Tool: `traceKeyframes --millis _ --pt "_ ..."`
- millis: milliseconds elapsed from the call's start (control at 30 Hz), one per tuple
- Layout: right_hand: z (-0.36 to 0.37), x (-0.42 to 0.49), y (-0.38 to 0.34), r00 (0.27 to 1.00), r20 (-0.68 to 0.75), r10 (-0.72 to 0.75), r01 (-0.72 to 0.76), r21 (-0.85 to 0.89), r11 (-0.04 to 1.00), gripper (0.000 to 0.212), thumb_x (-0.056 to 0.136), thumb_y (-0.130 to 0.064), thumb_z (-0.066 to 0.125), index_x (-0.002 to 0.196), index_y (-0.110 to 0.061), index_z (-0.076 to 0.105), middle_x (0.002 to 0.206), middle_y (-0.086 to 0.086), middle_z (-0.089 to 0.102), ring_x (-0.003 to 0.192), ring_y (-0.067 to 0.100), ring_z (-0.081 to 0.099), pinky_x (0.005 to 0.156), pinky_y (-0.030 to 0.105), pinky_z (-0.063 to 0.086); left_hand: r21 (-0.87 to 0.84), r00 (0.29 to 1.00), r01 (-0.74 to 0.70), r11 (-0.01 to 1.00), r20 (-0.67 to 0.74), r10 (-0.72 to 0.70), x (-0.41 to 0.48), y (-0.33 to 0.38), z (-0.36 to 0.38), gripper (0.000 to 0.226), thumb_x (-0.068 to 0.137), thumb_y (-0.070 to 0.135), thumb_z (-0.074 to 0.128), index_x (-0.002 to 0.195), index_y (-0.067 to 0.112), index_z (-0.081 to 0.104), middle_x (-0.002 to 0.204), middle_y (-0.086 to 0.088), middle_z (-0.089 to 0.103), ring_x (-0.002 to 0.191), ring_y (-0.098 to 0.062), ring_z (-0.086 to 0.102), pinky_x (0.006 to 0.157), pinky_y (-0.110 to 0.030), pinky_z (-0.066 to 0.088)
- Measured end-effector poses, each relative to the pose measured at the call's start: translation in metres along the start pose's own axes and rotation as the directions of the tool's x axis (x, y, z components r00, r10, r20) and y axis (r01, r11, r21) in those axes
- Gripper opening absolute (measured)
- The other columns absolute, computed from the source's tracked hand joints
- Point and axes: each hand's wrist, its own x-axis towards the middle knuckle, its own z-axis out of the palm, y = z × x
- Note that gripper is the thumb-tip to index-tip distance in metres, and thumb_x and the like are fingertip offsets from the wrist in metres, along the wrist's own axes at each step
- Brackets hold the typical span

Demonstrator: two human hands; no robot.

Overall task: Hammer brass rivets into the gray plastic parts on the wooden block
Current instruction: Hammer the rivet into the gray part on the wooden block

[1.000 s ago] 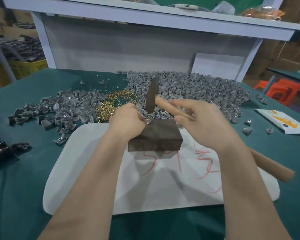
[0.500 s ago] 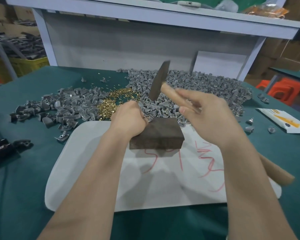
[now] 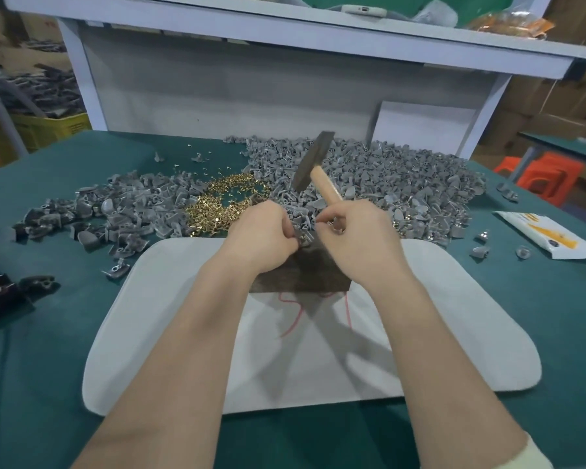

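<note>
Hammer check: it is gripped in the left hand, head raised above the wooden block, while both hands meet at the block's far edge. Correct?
Not quite. The head view shows the hammer in the right hand, not the left hand. The rest holds: its head is raised above the wooden block, and both hands meet at the block's far edge.

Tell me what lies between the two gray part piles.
In the head view, a heap of brass rivets sits between the left pile and the right pile.
</note>
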Motion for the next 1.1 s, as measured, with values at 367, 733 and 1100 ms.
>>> traceKeyframes --millis 367,733,1100 --pt "0.019 0.002 -0.007 1.000 0.004 -0.022 0.023 -0.115 0.993 0.027 0.088 -0.036 0.059 0.114 -0.036 0.064 0.094 0.005 0.061 0.082 0.028 0.059 0.066 0.027 0.036 -0.023 1.000 -0.018 1.000 0.004 0.018 -0.002 0.003 0.001 0.012 0.085 0.018 0.065 0.083 0.008 0.071 0.092 -0.010 0.069 0.093 -0.031 0.062 0.086 -0.041 0.051" --pt "0.018 0.005 -0.008 1.000 0.024 0.012 -0.010 -0.099 0.995 0.025 0.090 -0.029 0.056 0.112 -0.032 0.065 0.087 0.003 0.057 0.077 0.026 0.052 0.066 0.028 0.038 0.015 1.000 -0.021 1.000 0.011 0.021 -0.004 0.006 0.000 0.026 0.084 0.017 0.064 0.062 0.026 0.053 0.091 -0.006 0.067 0.094 -0.029 0.061 0.087 -0.042 0.050" --pt "0.013 0.006 -0.007 0.995 0.090 0.034 -0.027 -0.078 0.997 0.014 0.090 -0.028 0.057 0.095 -0.025 0.069 0.100 0.005 0.066 0.095 0.028 0.060 0.074 0.031 0.046 0.019 0.999 -0.031 0.999 0.019 0.031 -0.003 0.004 0.000 0.019 0.084 0.021 0.065 0.069 0.024 0.055 0.087 -0.003 0.062 0.093 -0.028 0.060 0.087 -0.042 0.051"
